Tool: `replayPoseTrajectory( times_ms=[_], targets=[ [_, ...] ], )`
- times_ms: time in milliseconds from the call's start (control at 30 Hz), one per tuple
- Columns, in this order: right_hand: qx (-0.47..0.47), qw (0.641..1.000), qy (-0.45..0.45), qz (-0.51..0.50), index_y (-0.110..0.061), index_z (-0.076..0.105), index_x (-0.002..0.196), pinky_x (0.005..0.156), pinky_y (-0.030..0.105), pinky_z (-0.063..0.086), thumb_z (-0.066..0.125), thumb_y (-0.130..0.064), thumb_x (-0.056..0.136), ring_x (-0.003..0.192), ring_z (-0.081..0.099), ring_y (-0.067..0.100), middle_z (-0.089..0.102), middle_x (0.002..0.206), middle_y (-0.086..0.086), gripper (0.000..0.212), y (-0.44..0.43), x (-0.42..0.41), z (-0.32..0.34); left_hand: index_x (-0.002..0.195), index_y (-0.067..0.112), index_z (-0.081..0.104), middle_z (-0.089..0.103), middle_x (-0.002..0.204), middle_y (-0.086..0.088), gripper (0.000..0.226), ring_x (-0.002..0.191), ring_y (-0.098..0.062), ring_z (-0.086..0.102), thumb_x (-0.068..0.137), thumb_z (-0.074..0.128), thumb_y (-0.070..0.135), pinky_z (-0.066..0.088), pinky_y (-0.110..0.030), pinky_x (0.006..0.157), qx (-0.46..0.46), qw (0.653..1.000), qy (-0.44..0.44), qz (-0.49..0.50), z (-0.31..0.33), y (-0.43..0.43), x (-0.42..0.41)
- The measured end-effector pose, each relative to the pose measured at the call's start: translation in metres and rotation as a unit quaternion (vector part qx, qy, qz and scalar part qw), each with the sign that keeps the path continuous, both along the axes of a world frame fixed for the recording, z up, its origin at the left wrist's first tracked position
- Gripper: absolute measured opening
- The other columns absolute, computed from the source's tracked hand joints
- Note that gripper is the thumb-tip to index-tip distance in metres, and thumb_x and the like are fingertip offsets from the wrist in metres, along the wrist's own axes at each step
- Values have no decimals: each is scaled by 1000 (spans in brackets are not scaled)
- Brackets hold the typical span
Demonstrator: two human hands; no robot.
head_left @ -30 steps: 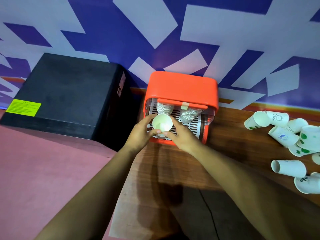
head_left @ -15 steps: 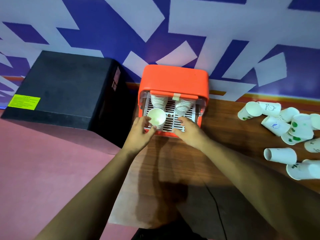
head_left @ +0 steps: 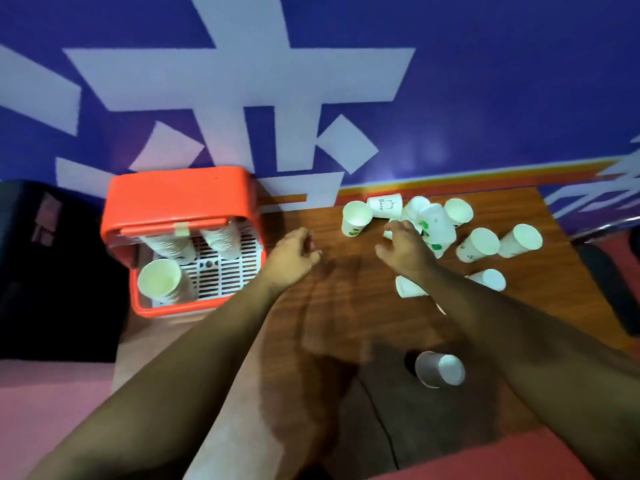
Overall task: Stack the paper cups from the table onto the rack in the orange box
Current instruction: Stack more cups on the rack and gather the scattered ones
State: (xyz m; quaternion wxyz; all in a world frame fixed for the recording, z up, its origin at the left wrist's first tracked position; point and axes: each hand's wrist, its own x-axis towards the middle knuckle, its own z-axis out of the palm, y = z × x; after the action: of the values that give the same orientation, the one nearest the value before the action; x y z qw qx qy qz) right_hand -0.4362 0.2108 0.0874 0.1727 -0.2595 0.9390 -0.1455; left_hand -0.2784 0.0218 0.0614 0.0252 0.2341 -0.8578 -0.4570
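Note:
The orange box (head_left: pixel 180 192) stands at the table's left end with its white slotted rack (head_left: pixel 225 271) showing. One paper cup (head_left: pixel 159 280) sits mouth-up at the rack's front left. Two cup stacks (head_left: pixel 169 245) (head_left: pixel 221 240) lean at the back. My left hand (head_left: pixel 294 251) hovers right of the box, fingers loosely curled and holding nothing. My right hand (head_left: pixel 405 244) reaches into the pile of loose cups (head_left: pixel 436 223), its fingertips on a cup there; I see no closed grip. Another cup (head_left: pixel 355 216) lies just left of the pile.
More cups lie on the wooden table (head_left: pixel 346 306): two at the far right (head_left: pixel 479 244) (head_left: pixel 519 240), one by my right forearm (head_left: pixel 408 287), one near the front edge (head_left: pixel 440 368). A black case (head_left: pixel 52 271) sits left of the box, and the patterned wall runs behind.
Both hands left the box and swung right. The cup my left hand held now stands on the rack. My right hand reached the cup pile. The view turned right.

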Motion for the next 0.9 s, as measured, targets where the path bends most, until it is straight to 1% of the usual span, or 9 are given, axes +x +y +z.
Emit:
replayPoseTrajectory(
  times_ms=[67, 167, 267, 367, 467, 533, 633, 767, 900],
  targets=[
    [3, 1000, 15, -23, -7, 52, 130, 99, 41, 46, 67, -30, 84, 118, 53, 35, 53, 128, 17, 54, 8, -24, -5, 111, 11, 59, 62, 111, -11, 30, 99, -26, 61, 87, 69, 25, 47, -31, 87, -22, 999, -26, -14, 1, 2, -44],
    [33, 998, 25, -36, -8, 49, 133, 102, 42, 45, 68, -31, 83, 121, 49, 34, 50, 130, 16, 59, 17, -52, -21, 135, 11, 50, 50, 136, -12, 56, 121, -29, 54, 87, 72, 30, 43, -35, 103, -53, 997, -59, -22, -9, 6, -100],
    [95, 994, 43, -22, -11, 45, 135, 104, 41, 44, 68, -35, 82, 123, 47, 32, 48, 132, 15, 62, 25, -79, -45, 147, 17, 36, 39, 150, -9, 81, 134, -30, 47, 81, 80, 35, 41, -40, 109, -85, 991, -84, -55, -25, 9, -148],
    [134, 990, 48, 15, -10, 35, 143, 111, 40, 34, 64, -34, 86, 129, 40, 32, 44, 139, 15, 68, 25, -97, -68, 155, 23, 25, 29, 160, -4, 97, 142, -30, 38, 79, 83, 36, 39, -41, 114, -111, 982, -110, -106, -45, 8, -181],
    [150, 985, 73, 44, -7, 37, 141, 112, 38, 28, 61, -34, 87, 129, 38, 33, 46, 137, 17, 65, 25, -106, -87, 158, 26, 21, 24, 164, -3, 96, 146, -29, 30, 83, 79, 38, 35, -41, 117, -156, 967, -141, -144, -63, 10, -194],
    [154, 983, 89, 45, -6, 42, 137, 111, 39, 29, 64, -34, 85, 128, 38, 34, 46, 134, 17, 63, 25, -108, -97, 155, 27, 27, 32, 159, -4, 88, 142, -30, 36, 84, 77, 39, 38, -43, 115, -186, 962, -139, -144, -74, 10, -196],
    [164, 980, 103, 50, -5, 48, 131, 110, 40, 32, 67, -34, 81, 128, 38, 35, 45, 132, 18, 61, 25, -109, -108, 147, 27, 36, 43, 145, -5, 76, 132, -30, 45, 84, 78, 37, 47, -44, 107, -190, 967, -107, -128, -85, 13, -192],
    [165, 978, 116, 61, -10, 43, 129, 108, 42, 37, 73, -31, 77, 127, 41, 35, 47, 132, 18, 64, 24, -107, -114, 140, 20, 41, 46, 138, -6, 72, 128, -30, 46, 80, 80, 33, 46, -40, 103, -135, 985, -72, -75, -86, 16, -175],
    [174, 978, 88, 75, -13, 40, 128, 98, 45, 44, 75, -30, 78, 118, 53, 33, 54, 127, 13, 63, 18, -99, -104, 139, 21, 40, 47, 135, -1, 78, 128, -21, 45, 75, 83, 34, 41, -31, 103, -61, 998, -21, 9, -73, 18, -135]
  ],
)
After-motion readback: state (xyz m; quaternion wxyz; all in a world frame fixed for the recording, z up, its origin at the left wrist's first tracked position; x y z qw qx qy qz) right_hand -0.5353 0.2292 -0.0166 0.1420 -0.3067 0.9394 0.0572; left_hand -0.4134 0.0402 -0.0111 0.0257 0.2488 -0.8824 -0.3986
